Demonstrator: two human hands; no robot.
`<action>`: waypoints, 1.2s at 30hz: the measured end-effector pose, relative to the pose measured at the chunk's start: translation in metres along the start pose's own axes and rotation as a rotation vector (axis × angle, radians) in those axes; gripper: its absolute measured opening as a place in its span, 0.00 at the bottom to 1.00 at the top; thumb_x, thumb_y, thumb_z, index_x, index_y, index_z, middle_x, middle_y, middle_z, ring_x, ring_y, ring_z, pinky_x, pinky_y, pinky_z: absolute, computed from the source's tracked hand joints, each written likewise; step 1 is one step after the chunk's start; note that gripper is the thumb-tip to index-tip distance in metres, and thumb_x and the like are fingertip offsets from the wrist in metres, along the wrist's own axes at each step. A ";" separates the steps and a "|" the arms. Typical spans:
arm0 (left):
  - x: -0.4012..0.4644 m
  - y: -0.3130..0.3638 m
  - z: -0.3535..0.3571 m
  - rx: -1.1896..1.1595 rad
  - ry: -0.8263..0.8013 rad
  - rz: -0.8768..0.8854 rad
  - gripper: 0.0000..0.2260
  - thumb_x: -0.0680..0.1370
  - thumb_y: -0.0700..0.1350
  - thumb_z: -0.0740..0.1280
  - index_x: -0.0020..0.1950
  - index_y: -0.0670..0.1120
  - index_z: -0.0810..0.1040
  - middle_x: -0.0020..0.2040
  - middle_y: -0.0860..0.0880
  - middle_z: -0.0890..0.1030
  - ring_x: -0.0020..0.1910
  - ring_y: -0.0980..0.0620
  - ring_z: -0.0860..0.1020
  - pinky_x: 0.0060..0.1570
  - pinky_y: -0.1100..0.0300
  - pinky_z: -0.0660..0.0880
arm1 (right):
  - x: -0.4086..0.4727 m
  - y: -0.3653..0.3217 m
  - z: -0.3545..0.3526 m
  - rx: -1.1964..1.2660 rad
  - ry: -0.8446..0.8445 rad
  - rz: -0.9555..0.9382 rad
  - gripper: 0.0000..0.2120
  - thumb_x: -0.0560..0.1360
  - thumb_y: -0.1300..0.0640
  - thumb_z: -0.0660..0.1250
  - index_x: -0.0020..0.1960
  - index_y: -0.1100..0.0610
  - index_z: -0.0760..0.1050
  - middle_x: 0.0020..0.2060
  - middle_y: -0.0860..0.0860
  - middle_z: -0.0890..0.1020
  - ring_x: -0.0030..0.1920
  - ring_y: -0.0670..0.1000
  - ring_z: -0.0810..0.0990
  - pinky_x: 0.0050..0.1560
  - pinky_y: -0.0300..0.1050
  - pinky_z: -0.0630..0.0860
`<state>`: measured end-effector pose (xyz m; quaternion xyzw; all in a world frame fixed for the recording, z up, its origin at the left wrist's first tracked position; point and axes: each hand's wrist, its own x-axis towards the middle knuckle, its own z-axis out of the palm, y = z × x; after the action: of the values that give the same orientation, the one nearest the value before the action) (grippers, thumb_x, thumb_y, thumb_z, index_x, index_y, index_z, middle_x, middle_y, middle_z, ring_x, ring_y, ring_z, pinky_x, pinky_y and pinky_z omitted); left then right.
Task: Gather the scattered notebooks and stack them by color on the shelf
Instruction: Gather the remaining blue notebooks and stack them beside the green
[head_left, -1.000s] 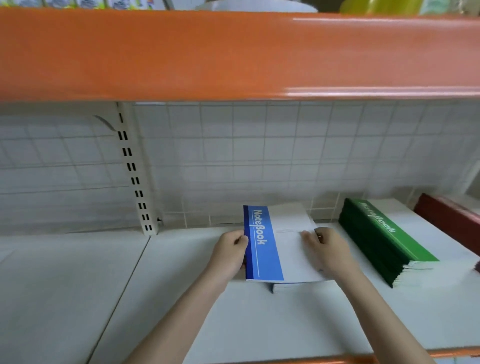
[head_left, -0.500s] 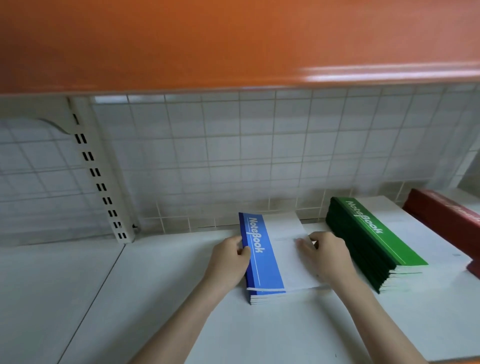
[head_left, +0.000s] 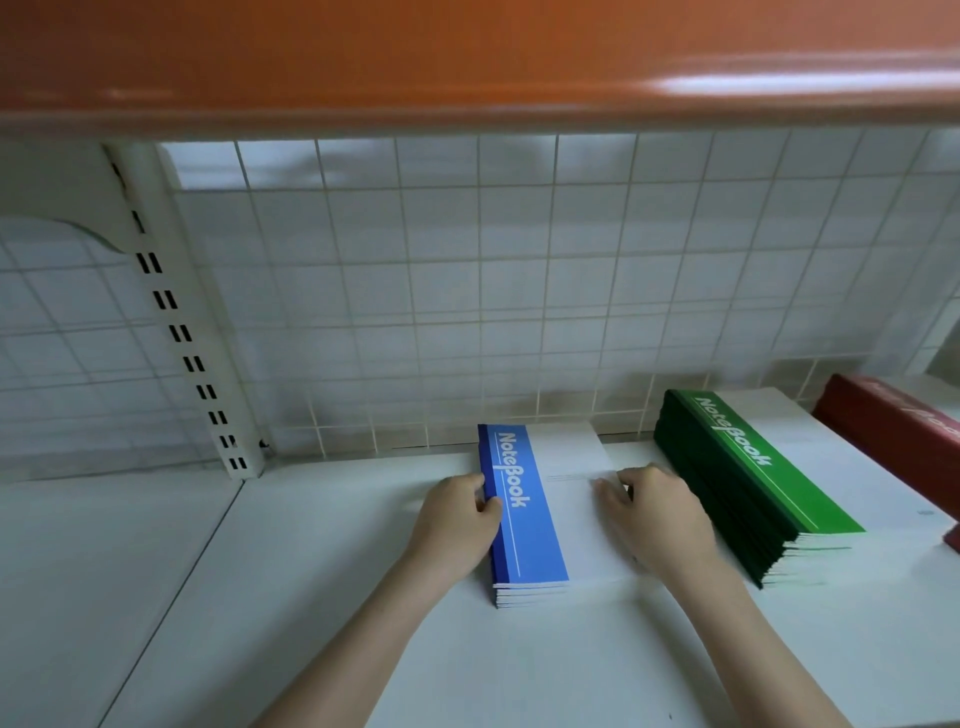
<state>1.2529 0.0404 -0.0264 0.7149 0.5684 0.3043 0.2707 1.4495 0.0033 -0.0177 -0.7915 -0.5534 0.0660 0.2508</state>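
A low stack of blue notebooks (head_left: 524, 525) lies on the white shelf (head_left: 322, 597), spine to the left, close to the wire grid back. My left hand (head_left: 457, 525) holds the spine side, thumb curled onto the blue cover. My right hand (head_left: 654, 519) holds the stack's right edge, thumb on the white part of the cover. To the right stands a taller stack of green notebooks (head_left: 753, 483). Beyond it, at the right edge of view, is a stack of red notebooks (head_left: 893, 431), partly cut off.
An orange shelf front (head_left: 467, 57) hangs low overhead. A white slotted upright (head_left: 182, 332) and bracket stand at the back left. The wire grid back panel (head_left: 519, 291) closes the rear. A seam divides the shelf boards at the left.
The top blue notebook, skewed on the pile a second ago, now lies square on it. Both hands stay at its sides. The view has shifted so everything sits a little further right.
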 end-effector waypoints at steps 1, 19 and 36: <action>0.000 0.000 0.000 -0.010 -0.010 -0.001 0.10 0.78 0.41 0.61 0.45 0.33 0.75 0.32 0.45 0.68 0.32 0.49 0.64 0.34 0.58 0.64 | 0.000 0.001 0.001 -0.007 0.003 -0.002 0.22 0.78 0.48 0.59 0.29 0.55 0.62 0.35 0.51 0.67 0.34 0.57 0.68 0.28 0.41 0.58; -0.005 -0.001 0.006 0.035 -0.008 0.018 0.20 0.82 0.43 0.56 0.30 0.45 0.56 0.27 0.49 0.59 0.29 0.52 0.59 0.34 0.56 0.54 | 0.009 0.008 0.011 0.185 -0.163 0.011 0.18 0.81 0.50 0.57 0.34 0.54 0.63 0.40 0.53 0.70 0.42 0.54 0.69 0.41 0.42 0.60; -0.008 0.005 0.007 0.074 -0.003 -0.012 0.21 0.82 0.42 0.53 0.29 0.45 0.56 0.30 0.49 0.60 0.31 0.51 0.62 0.34 0.57 0.53 | 0.010 0.008 0.011 0.229 -0.230 0.019 0.14 0.82 0.51 0.54 0.43 0.58 0.69 0.47 0.54 0.71 0.48 0.55 0.71 0.42 0.40 0.58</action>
<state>1.2600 0.0307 -0.0284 0.7213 0.5831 0.2806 0.2468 1.4561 0.0138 -0.0288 -0.7501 -0.5599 0.2213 0.2737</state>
